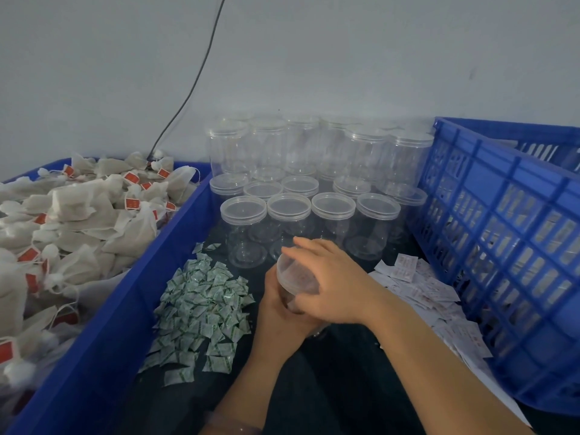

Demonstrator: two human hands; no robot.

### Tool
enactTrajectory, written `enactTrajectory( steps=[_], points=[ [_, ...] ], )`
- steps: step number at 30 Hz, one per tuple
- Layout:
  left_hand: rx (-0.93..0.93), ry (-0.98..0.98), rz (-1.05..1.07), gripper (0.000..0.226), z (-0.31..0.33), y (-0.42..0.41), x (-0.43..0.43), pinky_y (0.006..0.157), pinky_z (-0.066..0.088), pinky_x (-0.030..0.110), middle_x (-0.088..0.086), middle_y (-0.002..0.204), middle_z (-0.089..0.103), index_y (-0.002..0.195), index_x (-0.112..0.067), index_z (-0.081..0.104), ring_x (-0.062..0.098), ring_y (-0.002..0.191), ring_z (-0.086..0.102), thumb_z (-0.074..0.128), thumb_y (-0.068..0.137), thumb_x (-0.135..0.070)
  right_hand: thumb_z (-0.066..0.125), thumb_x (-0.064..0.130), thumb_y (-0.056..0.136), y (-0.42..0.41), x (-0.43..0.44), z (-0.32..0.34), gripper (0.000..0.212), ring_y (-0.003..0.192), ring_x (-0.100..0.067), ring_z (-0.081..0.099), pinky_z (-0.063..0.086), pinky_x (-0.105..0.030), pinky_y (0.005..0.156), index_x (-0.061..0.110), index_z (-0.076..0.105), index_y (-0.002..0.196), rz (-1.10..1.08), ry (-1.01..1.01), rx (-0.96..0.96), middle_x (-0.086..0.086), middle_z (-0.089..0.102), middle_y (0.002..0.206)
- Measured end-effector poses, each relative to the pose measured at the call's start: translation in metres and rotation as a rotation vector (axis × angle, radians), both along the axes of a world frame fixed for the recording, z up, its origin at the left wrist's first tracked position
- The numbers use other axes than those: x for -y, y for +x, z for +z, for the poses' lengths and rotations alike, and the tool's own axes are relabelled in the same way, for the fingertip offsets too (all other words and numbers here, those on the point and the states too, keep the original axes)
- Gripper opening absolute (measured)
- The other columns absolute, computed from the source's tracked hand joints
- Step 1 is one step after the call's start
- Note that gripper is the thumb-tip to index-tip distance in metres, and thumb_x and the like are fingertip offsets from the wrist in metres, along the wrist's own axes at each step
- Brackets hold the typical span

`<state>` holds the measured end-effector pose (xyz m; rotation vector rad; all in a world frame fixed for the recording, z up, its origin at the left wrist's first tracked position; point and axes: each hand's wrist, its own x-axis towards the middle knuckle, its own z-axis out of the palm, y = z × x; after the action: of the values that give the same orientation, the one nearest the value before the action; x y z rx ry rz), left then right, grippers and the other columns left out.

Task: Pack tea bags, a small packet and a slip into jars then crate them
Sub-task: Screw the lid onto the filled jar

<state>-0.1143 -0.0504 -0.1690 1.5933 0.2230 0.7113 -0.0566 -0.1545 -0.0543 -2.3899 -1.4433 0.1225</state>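
One clear round plastic jar [293, 301] is in hand, held tilted just above the dark desk [329, 387], with brownish fill showing through its wall. Step, by my read: lidding. The clear plastic lid [290, 271] sits on the jar mouth with the right hand [335, 287] over it. Filling looks done for this jar, though a packet or slip inside can't be made out.

Fingers: the right hand's fingers [299, 250] are moderately spread and curled over the lid's rim, thumb on the near side, so they grip the lid. The left hand [276, 312] wraps the jar body from below and left. Its fingers are mostly hidden behind the jar, so their spread can't be told, but it clearly holds the jar.

Next move, likely: twist the lid tight while the left hand braces the body against the turn, then carry the jar right to the blue slatted plastic crate [502, 246] and set it in. This needs a firm hold, since the smooth wall could slip.

Around the jar:
- Just left of it is a heap of small green-and-white sachet packets [204, 309].
- Right of it is a scatter of white paper slips with red print [420, 287], between the jar and the crate.
- Behind it is a cluster of empty clear lidded jars [288, 208], some stacked.
- Far left of it is a blue plastic bin [103, 334] heaped with white mesh tea bags with red tags [78, 221].

What's in the crate shows only dimly through the slats.
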Motion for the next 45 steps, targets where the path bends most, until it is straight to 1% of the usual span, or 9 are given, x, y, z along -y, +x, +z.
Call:
enactTrajectory(
  steps=[6,11,18,20,24,28,32,39,45],
  points=[
    [-0.060,-0.075,-0.011,0.087,0.004,0.008,0.000,0.070,0.056,0.029,0.005,0.110,0.069,0.125,-0.021,0.051,0.018,0.095,0.070,0.089,0.050,-0.044,0.065,0.049,0.078,-0.009,-0.017,-0.004,0.071,0.123,-0.024,0.036,0.034,-0.033,0.097,0.031,0.037,0.141,-0.184,0.048,0.132,0.002,0.040,0.138],
    [-0.047,0.054,0.006,0.087,0.008,-0.004,-0.002,0.078,0.050,0.009,-0.020,0.117,0.064,0.133,-0.025,0.042,-0.002,0.107,0.063,0.085,0.059,-0.031,0.060,0.059,0.077,-0.003,-0.021,-0.001,0.066,0.113,-0.021,0.037,0.034,-0.031,0.092,0.030,0.042,0.134,-0.155,-0.014,0.175,0.001,0.040,0.122],
    [-0.107,-0.006,0.070,0.061,0.002,-0.001,0.005,0.071,0.049,0.008,-0.012,0.091,0.070,0.106,-0.031,0.055,-0.012,0.088,0.064,0.086,0.055,-0.017,0.050,0.067,0.081,-0.014,-0.029,-0.011,0.065,0.114,-0.026,0.049,0.039,-0.036,0.080,0.023,0.047,0.129,-0.350,0.066,0.195,-0.003,0.052,0.126],
    [-0.141,0.048,0.114,0.058,0.002,0.000,0.003,0.069,0.044,0.001,-0.018,0.087,0.063,0.096,-0.036,0.053,-0.025,0.081,0.056,0.084,0.060,-0.002,0.050,0.067,0.083,-0.019,-0.034,-0.013,0.065,0.114,-0.030,0.049,0.041,-0.038,0.083,0.021,0.047,0.130,-0.403,0.058,0.208,-0.007,0.052,0.127],
    [-0.131,0.078,0.036,0.078,0.011,-0.001,0.002,0.071,0.052,0.013,-0.010,0.104,0.068,0.122,-0.020,0.053,-0.003,0.094,0.066,0.081,0.053,-0.045,0.048,0.075,0.081,-0.013,-0.025,-0.010,0.082,0.128,-0.031,0.040,0.039,-0.040,0.097,0.022,0.037,0.142,-0.253,-0.043,0.206,-0.007,0.043,0.140],
    [-0.089,0.072,0.072,0.091,0.013,-0.004,0.005,0.073,0.049,0.007,-0.024,0.112,0.064,0.130,-0.020,0.043,-0.006,0.099,0.064,0.089,0.052,-0.036,0.055,0.066,0.083,-0.001,-0.014,-0.004,0.089,0.150,-0.016,0.008,0.017,-0.034,0.118,0.015,0.028,0.151,-0.055,-0.080,0.167,0.001,0.026,0.159],
    [-0.097,0.071,0.047,0.083,0.017,-0.002,0.008,0.077,0.048,0.008,-0.011,0.109,0.066,0.127,-0.016,0.049,-0.006,0.099,0.063,0.077,0.055,-0.046,0.054,0.064,0.084,-0.009,-0.019,-0.011,0.072,0.131,-0.016,0.041,0.034,-0.031,0.103,0.020,0.046,0.140,-0.157,0.085,0.242,0.006,0.047,0.144],
    [-0.104,0.084,0.122,0.058,0.010,-0.005,0.008,0.061,0.044,0.000,-0.013,0.085,0.063,0.099,-0.029,0.053,-0.018,0.078,0.061,0.079,0.067,0.012,0.048,0.061,0.086,-0.016,-0.031,-0.018,0.063,0.121,-0.024,0.047,0.037,-0.037,0.096,0.019,0.050,0.133,-0.284,0.114,0.265,0.002,0.054,0.134],
    [-0.121,0.209,0.045,0.069,0.021,-0.007,0.004,0.070,0.044,0.000,-0.031,0.104,0.060,0.122,-0.015,0.051,-0.017,0.094,0.058,0.081,0.061,-0.030,0.047,0.064,0.087,-0.010,-0.023,-0.014,0.065,0.129,-0.025,0.040,0.039,-0.038,0.093,0.026,0.043,0.139,-0.184,0.033,0.205,0.005,0.045,0.144]
  ],
)
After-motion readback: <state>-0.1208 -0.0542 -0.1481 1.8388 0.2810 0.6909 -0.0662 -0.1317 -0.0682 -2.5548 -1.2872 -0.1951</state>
